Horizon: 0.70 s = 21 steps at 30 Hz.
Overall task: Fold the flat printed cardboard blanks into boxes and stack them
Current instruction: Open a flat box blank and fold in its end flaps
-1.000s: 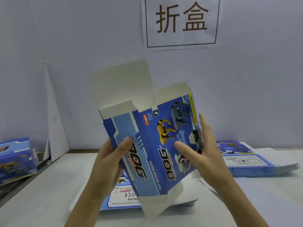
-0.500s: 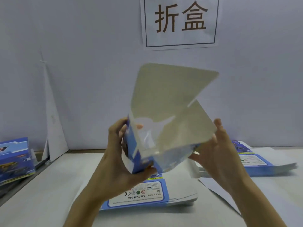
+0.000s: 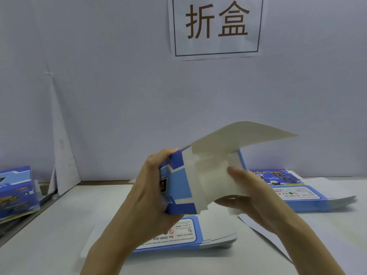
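Observation:
A blue printed box (image 3: 179,187) is held in mid-air above the table, tipped on its side with its open end toward me. My left hand (image 3: 151,193) grips its blue left side. My right hand (image 3: 250,197) has its fingers pressed on a white inner end flap (image 3: 213,181), thumb underneath. The big white lid flap (image 3: 242,135) sticks up and to the right, unfolded. A stack of flat blanks (image 3: 198,235) lies on the table right beneath the box. A second stack of blanks (image 3: 309,191) lies at the right.
Folded blue boxes (image 3: 15,193) are piled at the left edge, beyond a dark gap in the table. A paper sign (image 3: 216,26) hangs on the white wall behind. Loose white paper (image 3: 264,231) lies under my right forearm.
The box was upright with its printed front facing me; it has been turned onto its side and lowered. My right hand has moved from the front face onto the end flap.

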Available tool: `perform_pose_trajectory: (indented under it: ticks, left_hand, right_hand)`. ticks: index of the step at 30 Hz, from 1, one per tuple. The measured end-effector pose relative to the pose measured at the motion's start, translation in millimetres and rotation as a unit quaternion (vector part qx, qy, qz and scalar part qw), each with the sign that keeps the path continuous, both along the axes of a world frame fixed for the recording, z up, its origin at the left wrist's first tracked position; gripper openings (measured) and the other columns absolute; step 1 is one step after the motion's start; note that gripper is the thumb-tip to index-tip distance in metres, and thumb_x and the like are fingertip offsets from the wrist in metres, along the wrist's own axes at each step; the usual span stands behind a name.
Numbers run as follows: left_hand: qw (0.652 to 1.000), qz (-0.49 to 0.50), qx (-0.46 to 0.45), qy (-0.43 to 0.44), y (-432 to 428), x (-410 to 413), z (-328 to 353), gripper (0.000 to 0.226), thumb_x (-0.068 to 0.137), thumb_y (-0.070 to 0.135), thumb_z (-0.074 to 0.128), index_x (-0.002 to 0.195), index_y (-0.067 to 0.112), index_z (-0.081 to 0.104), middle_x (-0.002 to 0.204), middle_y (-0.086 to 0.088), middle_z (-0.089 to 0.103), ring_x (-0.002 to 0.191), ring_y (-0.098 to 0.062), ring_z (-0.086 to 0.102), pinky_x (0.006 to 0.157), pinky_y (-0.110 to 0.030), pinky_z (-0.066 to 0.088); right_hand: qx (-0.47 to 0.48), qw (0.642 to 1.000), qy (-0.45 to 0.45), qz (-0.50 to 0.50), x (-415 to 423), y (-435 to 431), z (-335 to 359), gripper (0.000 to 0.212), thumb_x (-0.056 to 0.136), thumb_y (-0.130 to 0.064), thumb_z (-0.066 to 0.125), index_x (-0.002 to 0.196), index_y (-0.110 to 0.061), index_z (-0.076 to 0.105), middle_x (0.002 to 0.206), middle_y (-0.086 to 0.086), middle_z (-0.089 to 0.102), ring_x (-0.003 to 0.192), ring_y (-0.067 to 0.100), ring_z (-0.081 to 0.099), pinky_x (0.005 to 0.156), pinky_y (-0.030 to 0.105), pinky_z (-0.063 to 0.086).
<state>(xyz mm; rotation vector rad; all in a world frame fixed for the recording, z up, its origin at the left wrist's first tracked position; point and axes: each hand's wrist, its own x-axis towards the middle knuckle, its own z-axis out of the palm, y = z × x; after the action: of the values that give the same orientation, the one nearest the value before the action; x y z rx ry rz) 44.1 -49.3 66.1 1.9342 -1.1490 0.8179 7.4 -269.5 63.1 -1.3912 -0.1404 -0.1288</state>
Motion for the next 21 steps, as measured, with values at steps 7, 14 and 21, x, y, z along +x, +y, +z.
perform_pose_trajectory:
  ticks: [7, 14, 21]
  left_hand:
    - [1.000, 0.007, 0.029, 0.010, 10, 6, -4, 0.103, 0.061, 0.020, 0.081, 0.130, 0.058, 0.014, 0.123, 0.022, 0.040, 0.097, -0.023, 0.056, 0.079, -0.033, 0.055]
    - [0.974, -0.001, -0.012, 0.225, 4, 7, -9, 0.095, 0.065, 0.054, 0.077, 0.135, 0.059, 0.013, 0.127, 0.040, 0.028, 0.114, 0.025, 0.035, 0.070, 0.006, 0.037]
    - [0.836, -0.121, -0.190, 0.500, -8, 5, 20, 0.090, 0.063, 0.087, 0.049, 0.134, 0.032, 0.045, 0.136, 0.011, 0.052, 0.125, -0.011, 0.050, 0.095, -0.029, 0.044]
  right_hand:
    - [-0.209, 0.976, -0.006, -0.068, -6, 5, 10, 0.023, 0.095, -0.030, 0.051, 0.086, -0.017, 0.069, 0.076, 0.004, 0.070, 0.074, 0.019, 0.071, 0.055, 0.022, 0.056]
    - [-0.330, 0.932, 0.036, -0.147, -9, 2, 15, 0.031, 0.095, -0.010, 0.041, 0.075, 0.004, 0.061, 0.054, 0.015, 0.065, 0.037, 0.021, 0.057, 0.037, 0.026, 0.047]
    - [-0.348, 0.916, 0.042, -0.196, -11, -1, 18, 0.028, 0.093, -0.011, 0.039, 0.071, -0.004, 0.054, 0.045, 0.009, 0.061, 0.030, 0.015, 0.043, 0.033, 0.018, 0.029]
